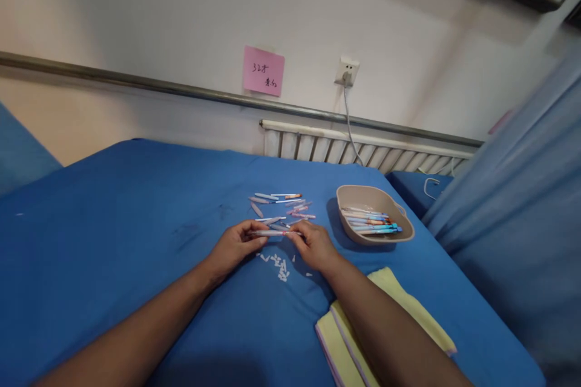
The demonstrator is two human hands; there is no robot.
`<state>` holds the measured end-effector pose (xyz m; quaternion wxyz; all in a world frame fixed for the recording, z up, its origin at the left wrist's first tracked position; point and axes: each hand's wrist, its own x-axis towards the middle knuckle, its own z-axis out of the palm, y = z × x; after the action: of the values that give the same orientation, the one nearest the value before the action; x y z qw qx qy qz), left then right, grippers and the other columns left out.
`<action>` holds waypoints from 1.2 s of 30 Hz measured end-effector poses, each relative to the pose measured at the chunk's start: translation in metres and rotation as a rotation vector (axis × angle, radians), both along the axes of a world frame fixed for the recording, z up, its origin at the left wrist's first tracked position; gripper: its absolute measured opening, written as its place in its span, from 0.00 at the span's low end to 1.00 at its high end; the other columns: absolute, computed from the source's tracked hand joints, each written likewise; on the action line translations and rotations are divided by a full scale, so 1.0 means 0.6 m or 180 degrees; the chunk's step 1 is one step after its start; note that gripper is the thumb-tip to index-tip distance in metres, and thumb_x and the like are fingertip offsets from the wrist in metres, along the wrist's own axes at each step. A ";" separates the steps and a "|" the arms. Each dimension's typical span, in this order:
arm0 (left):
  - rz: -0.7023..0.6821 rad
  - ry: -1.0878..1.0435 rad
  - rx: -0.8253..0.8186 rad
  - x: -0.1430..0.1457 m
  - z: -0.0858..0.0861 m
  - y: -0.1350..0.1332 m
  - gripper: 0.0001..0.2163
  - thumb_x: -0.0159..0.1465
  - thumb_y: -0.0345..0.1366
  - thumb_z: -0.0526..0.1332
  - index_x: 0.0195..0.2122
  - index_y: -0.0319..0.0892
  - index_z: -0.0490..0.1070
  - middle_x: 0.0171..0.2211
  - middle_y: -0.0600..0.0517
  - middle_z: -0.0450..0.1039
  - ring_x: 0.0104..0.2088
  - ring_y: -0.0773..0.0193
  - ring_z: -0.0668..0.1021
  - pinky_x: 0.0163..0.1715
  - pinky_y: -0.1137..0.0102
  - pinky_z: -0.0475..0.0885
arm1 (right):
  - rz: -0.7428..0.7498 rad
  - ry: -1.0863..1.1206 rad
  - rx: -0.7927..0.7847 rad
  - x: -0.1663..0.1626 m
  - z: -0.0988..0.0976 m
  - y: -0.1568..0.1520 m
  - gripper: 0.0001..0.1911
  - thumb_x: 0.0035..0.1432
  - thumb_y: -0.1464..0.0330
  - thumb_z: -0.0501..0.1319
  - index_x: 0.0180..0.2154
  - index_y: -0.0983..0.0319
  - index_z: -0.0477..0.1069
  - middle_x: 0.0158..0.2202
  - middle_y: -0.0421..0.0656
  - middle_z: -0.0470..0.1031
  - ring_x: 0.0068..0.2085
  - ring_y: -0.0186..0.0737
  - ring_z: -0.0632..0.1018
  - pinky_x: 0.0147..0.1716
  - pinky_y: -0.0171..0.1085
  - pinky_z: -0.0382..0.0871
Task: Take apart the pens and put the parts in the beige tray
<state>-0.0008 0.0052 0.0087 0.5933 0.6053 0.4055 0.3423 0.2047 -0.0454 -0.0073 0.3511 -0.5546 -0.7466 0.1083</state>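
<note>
A slim pale pen [271,233] with a pinkish part is held level between my two hands. My left hand [236,246] pinches its left end, and my right hand [314,244] grips the right end. Just beyond the hands lie loose pen parts: pale barrels [256,209], pink pieces [299,208] and thin refills [285,201]. Small white pieces [280,267] are scattered on the blue cloth in front of the hands. To the right, a beige basket [406,231] holds several pens [372,221] in white, blue and orange.
A folded yellow towel [408,308] lies beneath and beside my right forearm. The blue cloth [136,217] covers the surface. Behind it are a radiator [313,146] and a wall socket [347,71] with a cord. A blue curtain [521,205] hangs at the right.
</note>
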 end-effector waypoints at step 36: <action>0.1421 -0.0665 -0.0173 -0.073 0.003 0.019 0.17 0.46 0.39 0.68 0.36 0.37 0.71 0.28 0.52 0.73 0.22 0.70 0.72 0.22 0.75 0.68 | -0.1134 -0.0951 0.0203 0.174 0.093 -0.049 0.10 0.59 0.69 0.53 0.38 0.61 0.71 0.40 0.48 0.74 0.43 0.44 0.73 0.45 0.39 0.62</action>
<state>-0.0444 0.0163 0.0105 0.5578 0.4458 0.4747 0.5146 0.3094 -0.0746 0.0488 0.2677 -0.6761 -0.6836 -0.0623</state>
